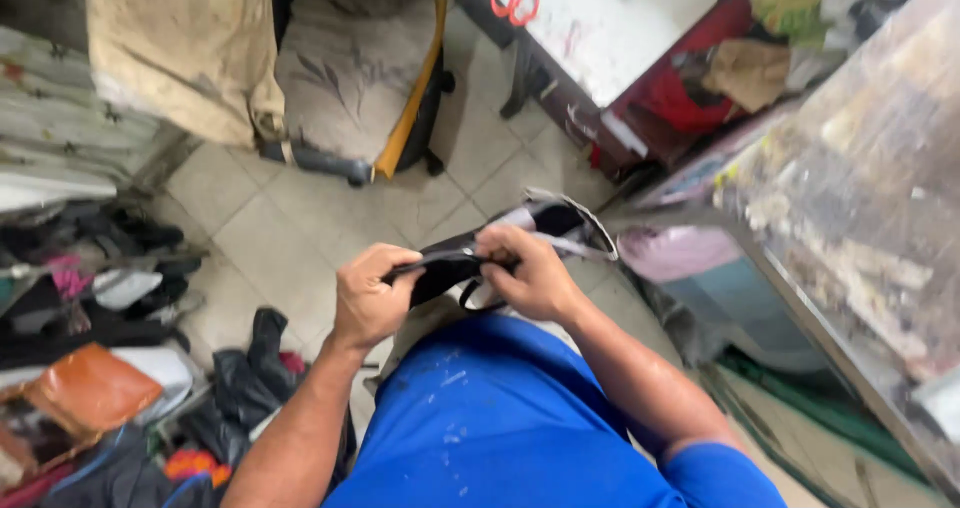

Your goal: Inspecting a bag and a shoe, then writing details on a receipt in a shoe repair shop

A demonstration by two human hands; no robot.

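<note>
Pale square floor tiles (300, 228) fill the middle of my view, in a cramped, cluttered workroom. I place everything else from the black bag piece (470, 258) that I hold above my blue shirt (500, 418). Beyond it, at the top of the view, stands a chair (350, 68) with a grey leaf-patterned seat and a yellow edge, a tan cloth (180, 48) draped just beside it. Up and to the right of the bag piece is a white counter (610, 28) with red scissors (515, 3) at its edge. Right of the bag piece runs a glass-topped case (860, 218), and glare keeps me from telling what lies under the glass. Left of it, dark leather scraps and an orange bag (90, 388) lie heaped on the floor, cut off by the frame edge.

My left hand (370, 298) is closed tight around the near end of the bag piece, and my right hand (530, 273) pinches its upper edge, fingers curled shut. The hands hide the middle of it, so I cannot make out its full shape. Its long axis runs from my left hand up and to the right, with the light-rimmed far end (575, 218) pointing towards the counter. A thin black strap loops (470, 298) down below my right hand.
</note>
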